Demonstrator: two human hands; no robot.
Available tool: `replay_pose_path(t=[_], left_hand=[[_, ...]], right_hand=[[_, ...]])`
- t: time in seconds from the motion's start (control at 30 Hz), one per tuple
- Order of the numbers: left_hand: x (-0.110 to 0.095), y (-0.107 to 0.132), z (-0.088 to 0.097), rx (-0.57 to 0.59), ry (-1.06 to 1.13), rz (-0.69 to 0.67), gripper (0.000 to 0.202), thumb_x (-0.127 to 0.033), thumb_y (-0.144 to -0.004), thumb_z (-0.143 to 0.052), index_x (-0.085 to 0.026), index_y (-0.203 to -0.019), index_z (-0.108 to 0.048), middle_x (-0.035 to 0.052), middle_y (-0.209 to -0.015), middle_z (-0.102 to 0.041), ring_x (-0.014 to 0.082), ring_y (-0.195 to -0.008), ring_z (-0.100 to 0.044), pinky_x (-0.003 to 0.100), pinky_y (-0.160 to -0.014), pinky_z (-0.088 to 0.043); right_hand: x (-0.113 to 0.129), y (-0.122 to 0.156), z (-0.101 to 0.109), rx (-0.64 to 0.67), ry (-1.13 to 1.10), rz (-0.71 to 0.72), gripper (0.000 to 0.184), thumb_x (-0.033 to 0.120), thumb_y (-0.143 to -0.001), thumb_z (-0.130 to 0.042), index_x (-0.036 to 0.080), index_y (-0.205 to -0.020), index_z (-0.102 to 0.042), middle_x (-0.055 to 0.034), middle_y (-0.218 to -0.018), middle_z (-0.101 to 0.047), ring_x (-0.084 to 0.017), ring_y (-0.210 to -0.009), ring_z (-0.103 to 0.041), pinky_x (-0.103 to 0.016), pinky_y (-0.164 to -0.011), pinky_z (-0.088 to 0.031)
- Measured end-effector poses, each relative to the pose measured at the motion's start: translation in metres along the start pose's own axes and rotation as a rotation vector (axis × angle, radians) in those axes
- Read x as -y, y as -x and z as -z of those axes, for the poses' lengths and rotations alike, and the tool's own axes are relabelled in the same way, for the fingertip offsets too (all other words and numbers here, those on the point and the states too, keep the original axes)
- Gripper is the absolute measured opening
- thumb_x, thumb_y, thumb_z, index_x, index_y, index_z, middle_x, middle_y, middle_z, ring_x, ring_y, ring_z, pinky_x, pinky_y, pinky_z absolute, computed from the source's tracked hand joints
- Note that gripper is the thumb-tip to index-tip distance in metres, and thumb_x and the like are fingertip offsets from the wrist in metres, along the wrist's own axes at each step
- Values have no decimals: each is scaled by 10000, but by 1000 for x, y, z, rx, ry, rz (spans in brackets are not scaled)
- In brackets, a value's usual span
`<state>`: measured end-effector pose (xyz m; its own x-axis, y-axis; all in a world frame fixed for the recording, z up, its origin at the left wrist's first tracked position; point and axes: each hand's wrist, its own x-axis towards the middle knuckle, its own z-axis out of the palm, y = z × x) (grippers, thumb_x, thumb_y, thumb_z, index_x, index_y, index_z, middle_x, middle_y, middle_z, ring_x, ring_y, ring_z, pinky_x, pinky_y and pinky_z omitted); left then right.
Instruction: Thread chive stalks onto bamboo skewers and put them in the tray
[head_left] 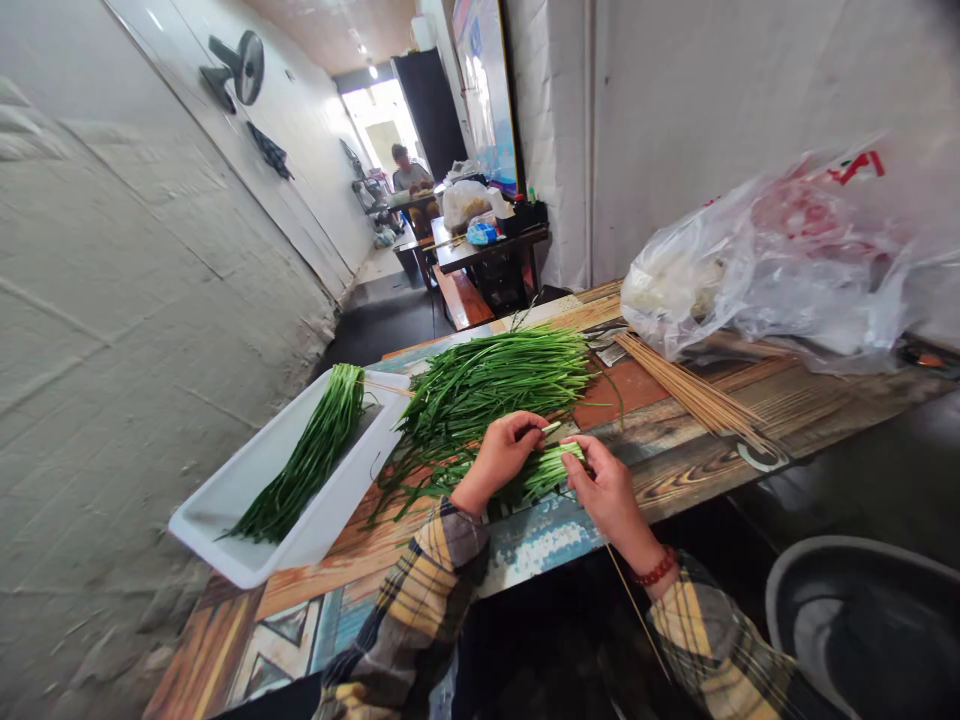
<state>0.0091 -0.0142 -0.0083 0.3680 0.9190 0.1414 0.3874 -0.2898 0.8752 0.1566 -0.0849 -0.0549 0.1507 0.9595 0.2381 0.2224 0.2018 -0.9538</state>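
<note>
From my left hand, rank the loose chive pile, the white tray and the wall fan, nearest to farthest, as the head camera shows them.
1. Loose chive pile: just beyond the left hand, which grips a chive bundle.
2. White tray: off to the left side.
3. Wall fan: high up on the left, far back.

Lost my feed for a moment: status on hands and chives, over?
Left hand, right hand pinch chive bunch. Skewer under right wrist. Chive pile close behind.
</note>
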Motion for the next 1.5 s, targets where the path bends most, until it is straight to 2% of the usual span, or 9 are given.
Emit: replay_pose_path(t=[0.2, 0.37, 0.77, 1.07, 1.5], left_hand=[[-4, 3, -4, 13, 6, -70, 133, -220, -779, -607, -124, -821, -689, 32, -772, -670, 123, -718, -587, 227, -691, -462], [-1, 7, -4, 34, 41, -45, 163, -242, -784, -625, -114, -852, -699, 48, -803, -686, 134, -745, -601, 238, -715, -459], [0, 8, -8, 7, 82, -41, 74, -147, -741, -621, -105, -757, -681, 17, -712, -651, 108, -670, -550, 203, -634, -416], [0, 9, -8, 11, 65, -74, 73, -142, -749, -613, -108, -746, -678, 30, -736, -663, 117, -697, -564, 213, -661, -420], [-1, 9, -7, 12, 48, -115, 62, -141, -752, -614, -115, -735, -667, 22, -736, -659, 115, -703, -565, 214, -668, -417]], right_hand=[[3, 1, 1, 10, -8, -36, 309, 420, -889, -488, 175, -1052, -581, -15, -681, -637, -126, -485, -548, -224, -426, -375], [5, 1, 2, 16, -9, -66, 323, 420, -888, -491, 167, -1063, -590, -16, -671, -630, -129, -496, -549, -223, -424, -375], [-6, 4, 3, 6, -4, -114, 363, 447, -877, -515, 157, -1081, -593, -2, -644, -601, -116, -504, -525, -216, -449, -389], [-6, 5, 1, -7, -3, -123, 382, 466, -870, -515, 160, -1079, -607, 17, -594, -575, -114, -485, -514, -215, -452, -387], [-5, 4, 2, -9, 39, -85, 316, 402, -884, -506, 163, -1065, -607, 15, -614, -575, -112, -504, -516, -215, -472, -388]])
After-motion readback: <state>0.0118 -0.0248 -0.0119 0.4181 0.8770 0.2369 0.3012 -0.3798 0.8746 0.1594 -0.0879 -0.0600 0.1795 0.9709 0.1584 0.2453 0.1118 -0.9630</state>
